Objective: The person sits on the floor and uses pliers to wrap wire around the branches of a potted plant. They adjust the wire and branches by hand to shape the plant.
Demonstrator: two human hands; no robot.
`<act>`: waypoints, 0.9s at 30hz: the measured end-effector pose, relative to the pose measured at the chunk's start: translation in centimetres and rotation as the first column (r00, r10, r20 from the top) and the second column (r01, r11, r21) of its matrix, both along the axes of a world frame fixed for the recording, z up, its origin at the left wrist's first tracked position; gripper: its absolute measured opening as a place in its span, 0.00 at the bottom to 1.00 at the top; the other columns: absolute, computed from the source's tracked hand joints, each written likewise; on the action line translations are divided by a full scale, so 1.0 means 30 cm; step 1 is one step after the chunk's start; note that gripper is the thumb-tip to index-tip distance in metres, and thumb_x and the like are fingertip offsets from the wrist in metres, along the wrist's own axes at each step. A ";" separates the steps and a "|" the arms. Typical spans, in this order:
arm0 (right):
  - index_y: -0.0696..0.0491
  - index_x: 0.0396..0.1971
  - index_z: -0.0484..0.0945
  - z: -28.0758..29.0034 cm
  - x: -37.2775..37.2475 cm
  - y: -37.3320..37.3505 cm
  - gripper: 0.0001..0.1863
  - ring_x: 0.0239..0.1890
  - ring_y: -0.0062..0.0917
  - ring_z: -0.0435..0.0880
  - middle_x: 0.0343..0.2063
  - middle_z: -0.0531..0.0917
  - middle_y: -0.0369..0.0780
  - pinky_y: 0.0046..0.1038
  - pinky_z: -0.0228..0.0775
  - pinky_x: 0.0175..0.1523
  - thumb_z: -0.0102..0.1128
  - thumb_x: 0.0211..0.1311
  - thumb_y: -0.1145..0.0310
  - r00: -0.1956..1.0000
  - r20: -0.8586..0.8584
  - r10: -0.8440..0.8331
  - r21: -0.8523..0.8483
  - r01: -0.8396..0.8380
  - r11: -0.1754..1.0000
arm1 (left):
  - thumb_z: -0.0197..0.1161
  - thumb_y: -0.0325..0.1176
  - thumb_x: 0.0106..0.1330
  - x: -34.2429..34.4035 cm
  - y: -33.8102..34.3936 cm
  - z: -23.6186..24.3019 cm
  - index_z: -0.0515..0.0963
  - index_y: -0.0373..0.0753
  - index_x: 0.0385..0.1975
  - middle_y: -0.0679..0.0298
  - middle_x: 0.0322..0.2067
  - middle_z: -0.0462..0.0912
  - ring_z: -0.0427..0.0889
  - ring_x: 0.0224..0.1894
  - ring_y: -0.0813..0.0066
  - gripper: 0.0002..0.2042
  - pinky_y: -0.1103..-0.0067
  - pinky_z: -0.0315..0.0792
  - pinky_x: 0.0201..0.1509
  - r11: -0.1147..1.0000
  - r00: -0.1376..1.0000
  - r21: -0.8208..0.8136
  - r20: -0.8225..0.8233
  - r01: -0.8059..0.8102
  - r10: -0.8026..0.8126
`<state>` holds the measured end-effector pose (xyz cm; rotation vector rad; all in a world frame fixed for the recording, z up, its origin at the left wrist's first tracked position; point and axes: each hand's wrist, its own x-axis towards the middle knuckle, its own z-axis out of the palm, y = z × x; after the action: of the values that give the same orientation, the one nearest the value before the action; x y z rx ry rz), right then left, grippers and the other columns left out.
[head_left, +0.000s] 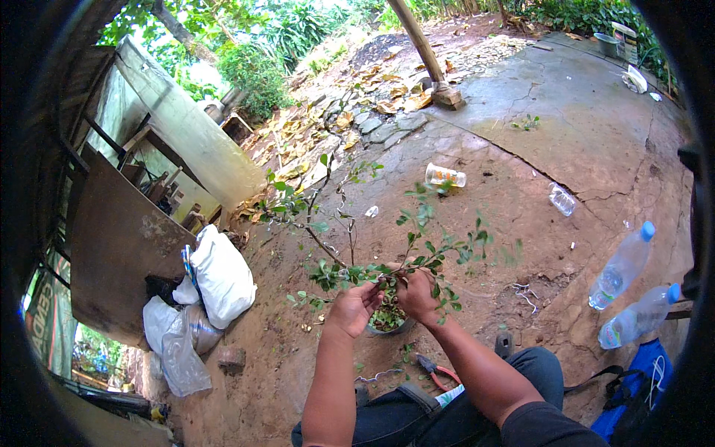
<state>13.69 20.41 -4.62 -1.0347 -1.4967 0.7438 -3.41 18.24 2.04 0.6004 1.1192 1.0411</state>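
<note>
A small potted tree [316, 240] with thin brown branches and little green leaves stands in front of me. Its round pot [395, 329] shows partly beneath my hands, with leaves over the soil. My left hand [353, 308] pinches a leafy branch with its fingertips. Close beside it, my right hand [417, 295] has its fingers curled round the same branch; whether wire lies in either grip is too small to tell. Pliers [438, 372] with red handles lie on the ground near my legs. A bent piece of pale wire [381, 375] is left of them.
Two clear plastic bottles [622, 268] with blue caps are at right, above a blue bag [642, 387]. More wire [526, 296] and a plastic cup [445, 176] lie on the ground. White sacks [222, 277] sit at left; a wooden post [418, 46] rises at the back.
</note>
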 end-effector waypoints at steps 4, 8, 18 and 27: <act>0.49 0.51 0.87 0.019 0.028 0.013 0.23 0.42 0.41 0.87 0.37 0.85 0.46 0.37 0.77 0.46 0.63 0.56 0.83 0.996 -0.078 0.035 0.133 -0.025 0.991 | 0.57 0.30 0.78 0.009 -0.020 -0.008 0.79 0.32 0.50 0.59 0.43 0.87 0.87 0.41 0.70 0.10 0.77 0.83 0.48 0.998 0.991 0.024 -0.120 -0.055 0.058; 0.47 0.51 0.87 0.010 0.030 0.018 0.23 0.42 0.42 0.84 0.36 0.83 0.44 0.38 0.73 0.46 0.68 0.52 0.79 0.996 0.061 -0.058 0.305 0.037 0.952 | 0.59 0.27 0.77 0.013 -0.030 -0.001 0.76 0.32 0.52 0.56 0.45 0.86 0.87 0.42 0.68 0.09 0.75 0.83 0.49 0.992 0.984 0.029 -0.127 -0.121 0.124; 0.44 0.49 0.88 0.037 0.015 -0.007 0.21 0.44 0.40 0.80 0.36 0.81 0.41 0.40 0.70 0.46 0.72 0.51 0.70 0.973 0.167 -0.157 0.298 0.102 0.949 | 0.60 0.24 0.75 0.046 -0.063 -0.025 0.77 0.37 0.55 0.60 0.48 0.85 0.86 0.49 0.67 0.12 0.74 0.83 0.52 0.950 0.972 0.290 -0.164 -0.113 0.166; 0.48 0.49 0.88 0.064 0.019 -0.019 0.22 0.46 0.43 0.85 0.39 0.85 0.43 0.39 0.75 0.50 0.71 0.50 0.74 0.979 0.197 -0.059 0.088 0.042 0.995 | 0.66 0.23 0.71 -0.068 -0.030 -0.093 0.76 0.38 0.57 0.56 0.52 0.85 0.87 0.49 0.64 0.16 0.76 0.85 0.51 0.997 0.969 0.081 0.246 0.011 -0.031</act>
<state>14.27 19.85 -2.69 -1.1049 -1.6516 0.5496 -5.46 17.33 -0.76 0.5276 0.8547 1.1135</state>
